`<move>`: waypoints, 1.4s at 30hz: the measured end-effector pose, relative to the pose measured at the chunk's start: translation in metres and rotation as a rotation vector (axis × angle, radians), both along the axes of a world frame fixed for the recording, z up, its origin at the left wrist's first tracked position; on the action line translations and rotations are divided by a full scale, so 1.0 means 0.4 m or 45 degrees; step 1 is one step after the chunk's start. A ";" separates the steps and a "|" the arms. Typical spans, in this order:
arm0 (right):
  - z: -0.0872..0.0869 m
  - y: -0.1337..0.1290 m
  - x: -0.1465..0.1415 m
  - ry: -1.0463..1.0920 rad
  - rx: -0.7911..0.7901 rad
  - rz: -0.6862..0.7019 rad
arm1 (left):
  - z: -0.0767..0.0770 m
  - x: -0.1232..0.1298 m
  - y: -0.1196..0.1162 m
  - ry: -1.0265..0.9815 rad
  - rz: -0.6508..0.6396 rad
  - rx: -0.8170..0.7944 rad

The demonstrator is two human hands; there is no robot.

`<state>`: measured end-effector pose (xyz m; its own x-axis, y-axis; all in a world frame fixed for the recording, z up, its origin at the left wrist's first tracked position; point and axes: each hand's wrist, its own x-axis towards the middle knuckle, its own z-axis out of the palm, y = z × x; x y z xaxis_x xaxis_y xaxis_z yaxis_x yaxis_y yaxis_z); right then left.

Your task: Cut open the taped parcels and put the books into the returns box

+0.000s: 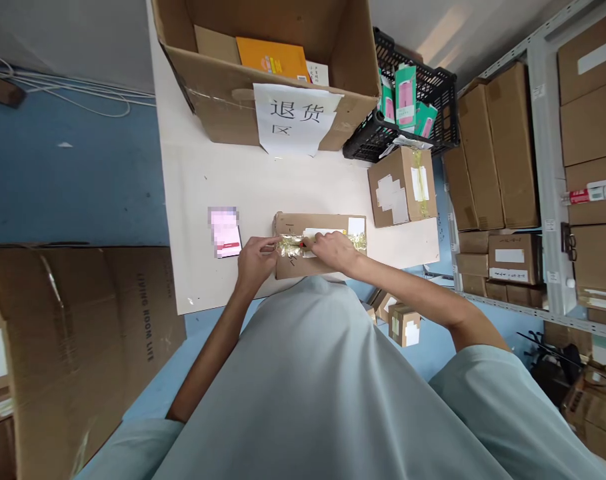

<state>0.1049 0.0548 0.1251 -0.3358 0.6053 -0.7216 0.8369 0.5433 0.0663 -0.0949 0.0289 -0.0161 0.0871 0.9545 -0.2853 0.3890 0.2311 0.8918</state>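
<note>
White tabletop (303, 179) carries everything here. Biggest on it: open carton (223, 120) at the far side, paper sign (297, 120) on its front, orange box (273, 59) inside. Black crate (445, 107) to its right, holding green-and-pink packs. In front of the crate, a labelled carton (390, 193). Smaller taped carton (305, 267) lies flat at the near edge, right in front of the person, yellowish tape (289, 247) along its top. On it, the right hand (335, 250): grip closed around a small red-and-black item (303, 245), mostly hidden. At its left end, the left hand (255, 261): fingertips by the tape end, can't tell if that grip pinches it. Phone (227, 233) lies left of the carton, screen lit.
</note>
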 end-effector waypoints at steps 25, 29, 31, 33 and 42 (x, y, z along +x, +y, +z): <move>0.051 -0.087 0.437 -0.134 -0.011 -0.141 | 0.070 0.138 -0.039 0.443 0.148 0.163; 0.060 -0.072 0.451 -0.060 -0.085 -0.119 | 0.072 0.218 -0.032 0.495 -0.202 0.303; 0.061 -0.067 0.463 -0.030 -0.104 -0.127 | 0.062 0.240 -0.025 0.517 -0.360 0.303; 0.057 -0.068 0.478 -0.004 -0.114 -0.134 | 0.051 0.249 -0.021 0.574 -0.402 0.303; 0.046 -0.078 0.575 0.047 -0.196 -0.098 | 0.043 0.297 -0.037 0.686 -0.372 0.252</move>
<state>0.3351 0.0236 0.1434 -0.3208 0.5137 -0.7957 0.8767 0.4791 -0.0441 0.0238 0.0141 0.0013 0.2450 0.9522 -0.1826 0.8164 -0.1010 0.5686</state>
